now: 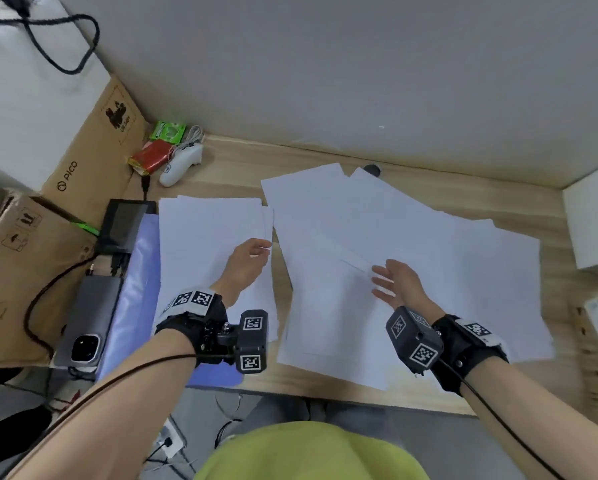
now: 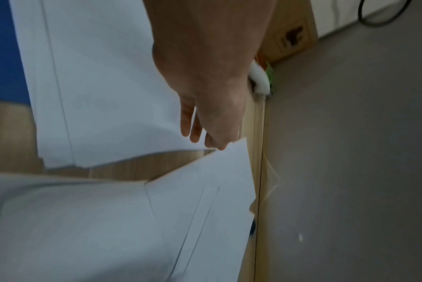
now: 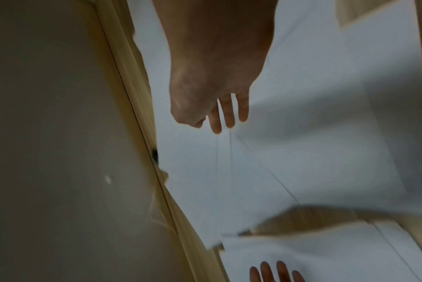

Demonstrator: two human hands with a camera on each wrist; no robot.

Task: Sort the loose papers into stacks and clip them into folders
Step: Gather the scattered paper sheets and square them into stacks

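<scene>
A squared stack of white papers (image 1: pixel 207 244) (image 2: pixel 96 85) lies left of centre on the wooden table (image 1: pixel 235 164), partly on a lilac-blue folder (image 1: pixel 135 289) (image 2: pixel 2 47). My left hand (image 1: pixel 252 258) (image 2: pixel 205 124) hovers over the stack's right edge with straight, relaxed fingers (image 3: pixel 275 271), holding nothing. To the right, several loose white sheets (image 1: pixel 412 237) (image 2: pixel 108 229) (image 3: pixel 301 152) are fanned across each other. My right hand (image 1: pixel 391 282) (image 3: pixel 217 106) is above them, fingers spread and straight, gripping nothing.
Cardboard boxes (image 1: pixel 83 143) line the left side, with a small screen (image 1: pixel 124 223), a phone (image 1: pixel 83 344) and cables beside the folder. A white controller (image 1: pixel 180 166), a red packet (image 1: pixel 152 155) and a green packet (image 1: pixel 167 130) sit at the back left. A white box (image 1: pixel 592 220) stands at right.
</scene>
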